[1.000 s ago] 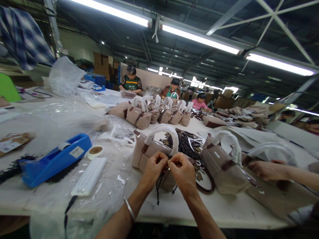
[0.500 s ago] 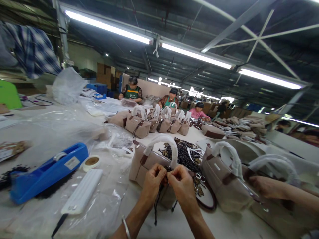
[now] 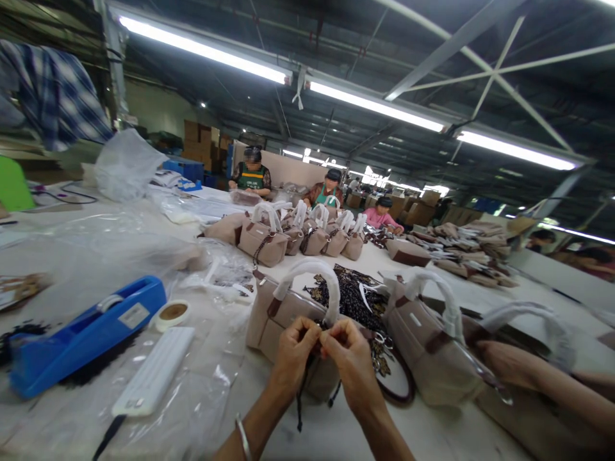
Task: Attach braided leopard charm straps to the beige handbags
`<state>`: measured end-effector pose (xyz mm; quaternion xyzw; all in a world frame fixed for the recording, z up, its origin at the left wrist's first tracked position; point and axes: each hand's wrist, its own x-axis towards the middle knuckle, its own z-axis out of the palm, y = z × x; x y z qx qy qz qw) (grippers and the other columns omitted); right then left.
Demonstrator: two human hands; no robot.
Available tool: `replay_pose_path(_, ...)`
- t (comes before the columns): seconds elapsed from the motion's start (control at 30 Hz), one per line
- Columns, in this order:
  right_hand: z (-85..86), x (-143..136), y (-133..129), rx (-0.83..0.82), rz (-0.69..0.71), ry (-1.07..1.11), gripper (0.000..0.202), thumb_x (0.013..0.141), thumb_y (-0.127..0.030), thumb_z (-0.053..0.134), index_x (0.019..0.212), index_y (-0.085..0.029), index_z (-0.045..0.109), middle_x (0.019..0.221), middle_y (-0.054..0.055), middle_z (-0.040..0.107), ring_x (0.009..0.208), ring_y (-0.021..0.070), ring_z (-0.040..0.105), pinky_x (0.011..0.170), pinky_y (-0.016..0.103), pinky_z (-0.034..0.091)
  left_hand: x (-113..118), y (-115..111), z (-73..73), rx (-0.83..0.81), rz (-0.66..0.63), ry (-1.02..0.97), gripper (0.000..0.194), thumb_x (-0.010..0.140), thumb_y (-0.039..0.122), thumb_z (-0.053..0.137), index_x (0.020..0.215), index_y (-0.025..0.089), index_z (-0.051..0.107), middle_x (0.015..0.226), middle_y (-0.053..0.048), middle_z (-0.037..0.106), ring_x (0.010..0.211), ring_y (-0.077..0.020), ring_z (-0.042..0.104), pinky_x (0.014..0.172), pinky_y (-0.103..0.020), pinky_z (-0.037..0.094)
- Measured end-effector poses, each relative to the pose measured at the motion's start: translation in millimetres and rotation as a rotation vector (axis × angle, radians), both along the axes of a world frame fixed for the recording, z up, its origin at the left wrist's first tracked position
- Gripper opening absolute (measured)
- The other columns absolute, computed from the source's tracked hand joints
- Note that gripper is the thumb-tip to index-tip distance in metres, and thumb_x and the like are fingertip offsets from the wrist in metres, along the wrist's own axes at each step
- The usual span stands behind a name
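Observation:
A beige handbag [image 3: 263, 320] with brown trim stands upright before me, its arched handle [image 3: 310, 267] wrapped in white. At the foot of that handle, on the near side, my left hand [image 3: 293, 351] pinches a black cord [image 3: 300, 400]. Close beside it my right hand [image 3: 350, 357] is closed in a pinch on the same cord, fingertips nearly touching the left ones. Two dark cord ends hang below my hands against the bag. The stretch between my fingertips is mostly hidden by the fingers.
To the left lie a blue tape dispenser [image 3: 86, 339], a tape roll [image 3: 172, 314], a white power strip [image 3: 154, 371] and plastic sheets. Black patterned cloth [image 3: 353, 294] lies behind the bag. At right, a co-worker's hand [image 3: 512, 365] reaches among more bags [image 3: 423, 346]. Several bags stand farther back.
My hands keep the same pinch on the cord, almost unmoved. The whole view has shifted slightly, and the co-worker's arm at right has moved a little.

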<state>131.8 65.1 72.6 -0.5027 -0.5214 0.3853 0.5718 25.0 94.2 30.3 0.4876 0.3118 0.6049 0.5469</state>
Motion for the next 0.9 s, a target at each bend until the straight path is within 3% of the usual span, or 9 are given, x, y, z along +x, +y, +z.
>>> replay_pose_path(0.07,8.3,9,-1,-0.033,0.025,-0.088,0.023,0.072,-0.038,0.069,0.075,-0.019,0.056,0.063,-0.001,0.058,0.059,0.0164,0.055,0.057,0.027,0.044,-11,4,3.1,0.029,-0.008,0.066,0.027,0.080,0.041,0.065,0.072,0.015,0.061,0.068,0.001,0.057,0.063,-0.0122,0.052,0.057,-0.022,0.042)
replay_pose_path(0.13,17.0,24,-1,-0.032,-0.054,-0.234,0.032,0.073,-0.043,0.068,0.092,-0.018,0.062,0.069,0.001,0.063,0.063,0.0192,0.058,0.059,0.030,0.046,-25,9,4.8,0.014,0.070,0.074,0.029,0.080,0.044,0.063,0.080,0.015,0.065,0.069,0.000,0.058,0.063,-0.0131,0.054,0.055,-0.022,0.044)
replay_pose_path(0.23,22.9,51,6,0.053,-0.238,-0.511,0.053,0.073,-0.045,0.069,0.118,-0.018,0.059,0.104,0.010,0.067,0.094,0.0264,0.062,0.083,0.038,0.049,-46,20,1.4,-0.053,0.324,0.035,0.031,0.081,0.047,0.059,0.081,0.016,0.063,0.065,0.002,0.057,0.058,-0.0122,0.051,0.052,-0.021,0.043)
replay_pose_path(0.33,17.4,69,18,-0.016,-0.140,-0.761,0.073,0.065,-0.036,0.074,0.132,-0.017,0.051,0.135,0.012,0.054,0.124,0.0291,0.049,0.105,0.041,0.037,-60,28,-10.9,-0.061,0.497,0.100,0.031,0.081,0.048,0.058,0.076,0.017,0.060,0.067,0.001,0.058,0.060,-0.0130,0.052,0.056,-0.023,0.043)
replay_pose_path(0.43,11.2,72,27,-0.149,0.022,-0.920,0.080,0.061,-0.034,0.077,0.134,-0.019,0.049,0.133,0.011,0.056,0.122,0.0286,0.051,0.103,0.038,0.037,-63,31,-28.1,-0.051,0.494,0.278,0.032,0.083,0.049,0.055,0.076,0.018,0.061,0.066,0.002,0.057,0.065,-0.0157,0.054,0.062,-0.025,0.043)
replay_pose_path(0.53,10.6,65,32,-0.231,0.044,-1.016,0.072,0.060,-0.041,0.079,0.125,-0.020,0.055,0.117,0.011,0.065,0.108,0.0314,0.059,0.089,0.038,0.043,-55,30,-43.2,0.002,0.383,0.448,0.032,0.085,0.049,0.052,0.074,0.020,0.060,0.067,0.001,0.057,0.068,-0.0175,0.054,0.064,-0.026,0.042)
replay_pose_path(0.63,7.4,57,35,-0.258,-0.010,-0.959,0.051,0.067,-0.041,0.073,0.111,-0.019,0.058,0.095,0.008,0.069,0.089,0.0285,0.064,0.074,0.034,0.044,-43,32,-49.9,0.080,0.261,0.530,0.033,0.087,0.047,0.048,0.070,0.020,0.056,0.067,0.001,0.057,0.067,-0.0181,0.055,0.064,-0.027,0.041)
replay_pose_path(0.73,-0.6,51,38,-0.190,-0.064,-0.698,0.032,0.074,-0.035,0.064,0.100,-0.020,0.057,0.082,0.003,0.068,0.076,0.0215,0.062,0.066,0.028,0.042,-37,40,-44.9,0.104,0.191,0.547,0.034,0.088,0.047,0.045,0.067,0.021,0.053,0.064,0.002,0.053,0.065,-0.0174,0.053,0.062,-0.026,0.040)
replay_pose_path(0.9,8.8,58,51,-0.100,-0.176,-0.171,0.040,0.074,-0.046,0.065,0.102,-0.019,0.056,0.078,0.001,0.066,0.066,0.0184,0.059,0.059,0.027,0.045,-40,66,-30.3,0.072,0.182,0.458,0.034,0.089,0.049,0.044,0.073,0.022,0.054,0.063,0.003,0.053,0.064,-0.0170,0.053,0.062,-0.025,0.040)
